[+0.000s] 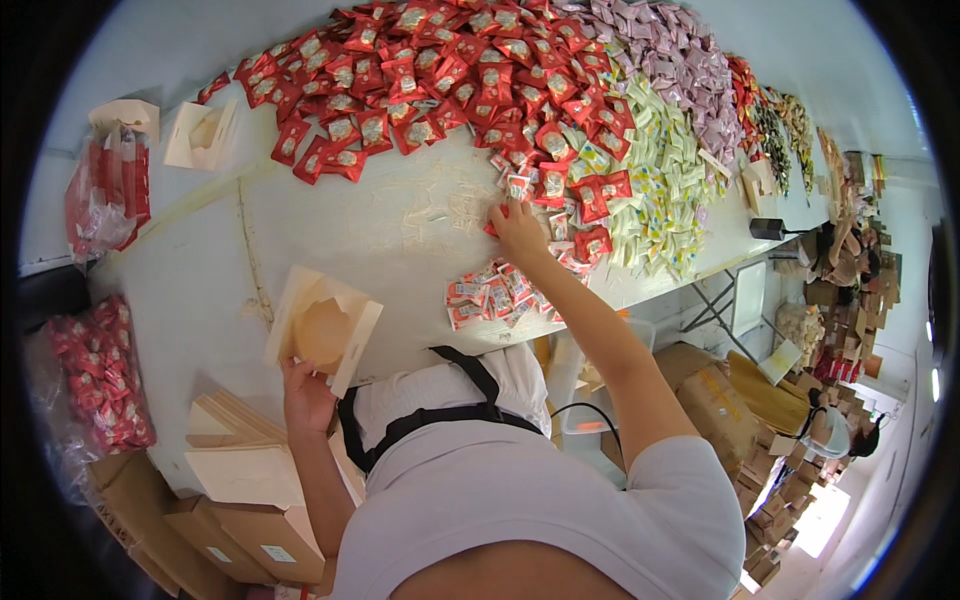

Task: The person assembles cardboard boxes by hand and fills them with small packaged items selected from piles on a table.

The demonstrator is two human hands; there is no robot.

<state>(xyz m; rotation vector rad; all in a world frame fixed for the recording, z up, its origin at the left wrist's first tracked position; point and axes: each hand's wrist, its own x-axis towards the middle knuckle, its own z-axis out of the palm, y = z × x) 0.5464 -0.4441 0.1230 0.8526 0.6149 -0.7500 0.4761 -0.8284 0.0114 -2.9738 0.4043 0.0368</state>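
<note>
My left hand grips the lower edge of an open cream paperboard box with a shaped cut-out in its face. The box is tilted above the near left part of the white table. At the table's middle, my right hand has its fingers curled over a small red packet, partly hidden by them. Its fingertips also touch a red-and-white sachet. More red-and-white sachets lie below the right wrist, near the table edge. Larger red wrapped packets lie just beyond the hand.
Heaps of red, pale green and mauve packets line the far side. Paper shreds litter the middle. Folded box blanks stand at lower left, near a bag of red packets. Two people sit among cartons at right.
</note>
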